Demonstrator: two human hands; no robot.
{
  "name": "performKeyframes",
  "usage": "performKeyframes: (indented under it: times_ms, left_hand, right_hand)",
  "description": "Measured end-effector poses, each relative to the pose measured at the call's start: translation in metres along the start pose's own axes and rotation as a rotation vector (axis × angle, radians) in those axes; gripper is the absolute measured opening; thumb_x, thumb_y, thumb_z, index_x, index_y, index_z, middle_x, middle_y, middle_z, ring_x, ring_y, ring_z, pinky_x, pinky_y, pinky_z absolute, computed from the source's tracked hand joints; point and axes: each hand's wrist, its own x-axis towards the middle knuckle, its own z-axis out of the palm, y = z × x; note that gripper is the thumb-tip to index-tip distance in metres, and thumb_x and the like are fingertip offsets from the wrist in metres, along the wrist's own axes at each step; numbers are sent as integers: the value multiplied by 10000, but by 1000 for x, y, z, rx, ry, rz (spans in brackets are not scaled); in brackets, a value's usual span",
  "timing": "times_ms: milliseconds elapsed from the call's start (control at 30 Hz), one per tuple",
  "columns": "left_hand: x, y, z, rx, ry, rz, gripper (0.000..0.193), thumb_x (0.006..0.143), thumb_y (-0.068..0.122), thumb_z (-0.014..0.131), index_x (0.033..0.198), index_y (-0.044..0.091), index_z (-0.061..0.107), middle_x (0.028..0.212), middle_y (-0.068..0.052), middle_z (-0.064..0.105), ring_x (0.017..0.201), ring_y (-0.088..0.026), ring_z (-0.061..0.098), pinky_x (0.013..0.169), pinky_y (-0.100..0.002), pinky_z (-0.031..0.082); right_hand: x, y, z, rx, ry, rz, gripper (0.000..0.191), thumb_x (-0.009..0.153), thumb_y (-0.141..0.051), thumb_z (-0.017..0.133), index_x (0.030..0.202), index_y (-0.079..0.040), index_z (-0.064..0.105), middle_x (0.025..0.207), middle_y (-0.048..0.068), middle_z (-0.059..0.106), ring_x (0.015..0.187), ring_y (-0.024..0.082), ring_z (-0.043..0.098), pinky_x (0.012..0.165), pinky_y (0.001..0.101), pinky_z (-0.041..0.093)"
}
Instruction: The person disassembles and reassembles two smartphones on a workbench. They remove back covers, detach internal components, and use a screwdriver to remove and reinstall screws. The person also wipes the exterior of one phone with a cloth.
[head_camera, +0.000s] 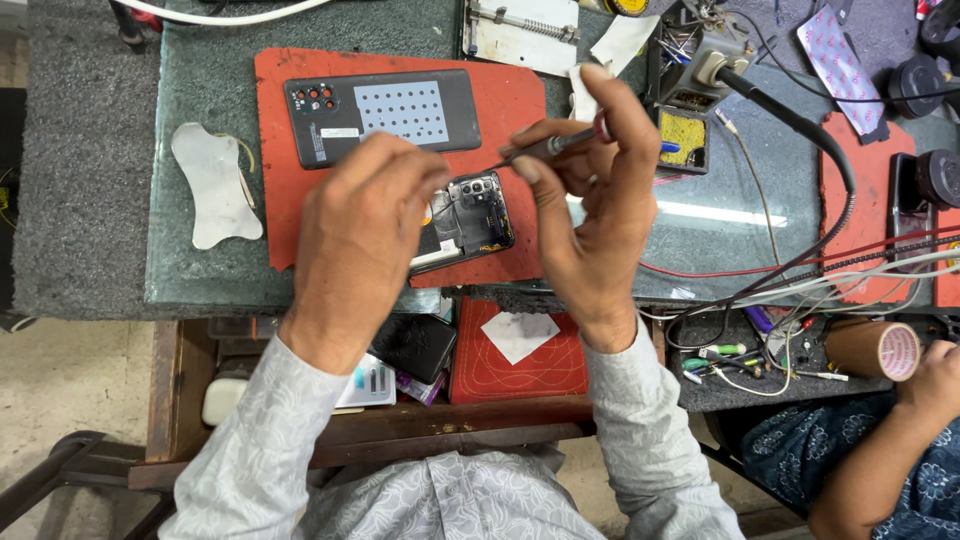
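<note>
Both forearms up from bottom, grey patterned sleeves. Left hand (365, 235) palm down, fingers curled under. Right hand (590, 200) beside it, fingers (545, 135) pinched, wrist bent inward.

A soldering station (700, 70), tape roll (875, 348) and white plastic piece (213, 185) lie about.
</note>
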Motion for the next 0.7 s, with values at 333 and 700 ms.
performKeyframes:
  times_ms: [333,700]
  left_hand:
    - [10,-26,2,358,93,52,165,978,72,773,1137,28,763,1094,-65,618,980,-268,591,855,-396,532]
    - [8,-12,2,289,94,28,80,966,54,782,1017,14,737,1052,-76,616,956,-275,605,822,-412,524]
  right_hand:
    - [-4,23,-4,-189,-38,-17,587,1088,129,665,1534,-82,348,1128,98,716,939,102,733,833,223,608]
    - [0,19,-5,-303,-42,-96,584,1044,63,763,1505,-68,429,1198,88,694,987,151,728,871,263,608]
